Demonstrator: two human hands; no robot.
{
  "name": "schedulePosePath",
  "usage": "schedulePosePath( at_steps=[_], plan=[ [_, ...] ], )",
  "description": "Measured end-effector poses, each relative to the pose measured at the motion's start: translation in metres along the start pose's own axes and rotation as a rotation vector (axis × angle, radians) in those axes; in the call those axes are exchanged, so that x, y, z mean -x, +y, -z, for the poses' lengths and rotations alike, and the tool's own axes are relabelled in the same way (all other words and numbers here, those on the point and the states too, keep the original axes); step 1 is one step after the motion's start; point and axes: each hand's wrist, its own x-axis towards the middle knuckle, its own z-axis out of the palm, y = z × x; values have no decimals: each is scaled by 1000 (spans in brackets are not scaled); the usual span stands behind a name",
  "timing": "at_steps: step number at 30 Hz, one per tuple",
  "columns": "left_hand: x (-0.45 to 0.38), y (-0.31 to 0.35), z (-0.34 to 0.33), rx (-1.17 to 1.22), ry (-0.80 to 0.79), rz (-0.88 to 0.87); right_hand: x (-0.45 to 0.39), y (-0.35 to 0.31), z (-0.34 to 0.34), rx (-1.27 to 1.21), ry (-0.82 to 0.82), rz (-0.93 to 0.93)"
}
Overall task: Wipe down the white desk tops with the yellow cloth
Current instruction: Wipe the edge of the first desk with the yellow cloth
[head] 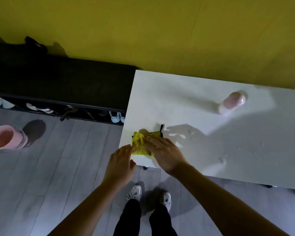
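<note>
Both bare forearms reach forward; right hand [165,153] lies flat, fingers spread, pressing the yellow cloth [140,144] at the near left corner of the white desk top [211,133], left hand [120,163] open, fingertips touching the cloth's edge, pink bottle [232,103] well apart

Both forearms are bare from the lower edge of the view up to the wrists, with no sleeve, watch or band on them; the left hand [120,165] and the right hand [165,153] wear no gloves, and whether a finger carries a ring is too blurred to tell. The legs are in black trousers [129,218] that narrow toward the ankles; the feet wear pale grey-white trainers [134,192] with darker panels and laces.
</note>
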Motion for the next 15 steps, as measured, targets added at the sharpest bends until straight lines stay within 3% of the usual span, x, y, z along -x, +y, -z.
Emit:
schedulePosePath(
  at_steps=[4, 8, 15],
  plan=[
    [-4, -16, -18, 29, 7, 0, -23, 17, -28, 76, -177, 239],
    [-7, -30, -34, 48, 8, -31, -28, 34, -56, 84, -358, 286],
    [-22, -33, -45, 62, 57, -29, -20, 43, -72, 38, -304, 207]
  ],
)
